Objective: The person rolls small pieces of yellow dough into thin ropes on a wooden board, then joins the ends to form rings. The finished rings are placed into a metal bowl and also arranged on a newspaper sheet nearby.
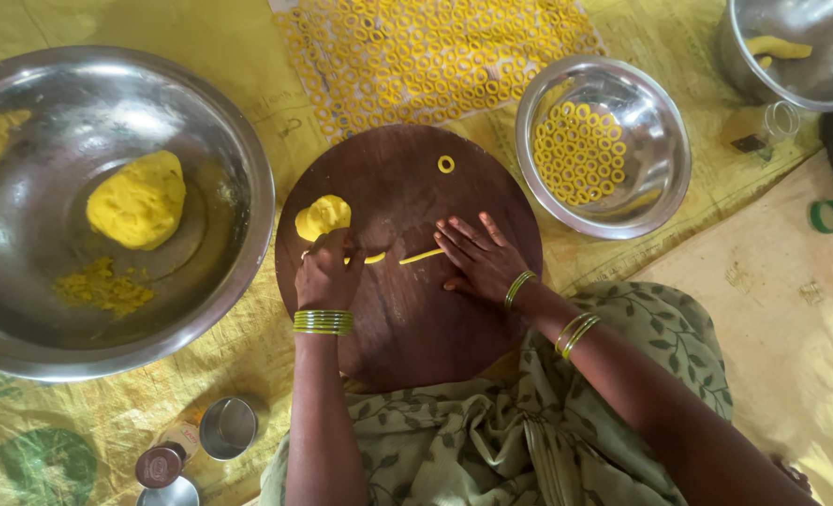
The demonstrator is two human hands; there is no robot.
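Observation:
A round dark wooden board (407, 309) lies in front of me. My left hand (327, 272) has its fingers pinched on a small piece of yellow dough beside a yellow dough lump (323, 216). My right hand (480, 258) lies flat with fingers spread, its fingertips on a thin yellow dough strand (421, 256) in the middle of the board. One finished yellow dough ring (446, 164) sits near the board's far edge. Both wrists wear green and gold bangles.
A big steel bowl (238, 159) at left holds a large dough ball (137, 200) and crumbs. A smaller steel bowl (664, 141) at right holds several rings. More rings (426, 56) lie on the sheet behind the board. Another steel pot (744, 66) is top right; small cups (227, 428) near left.

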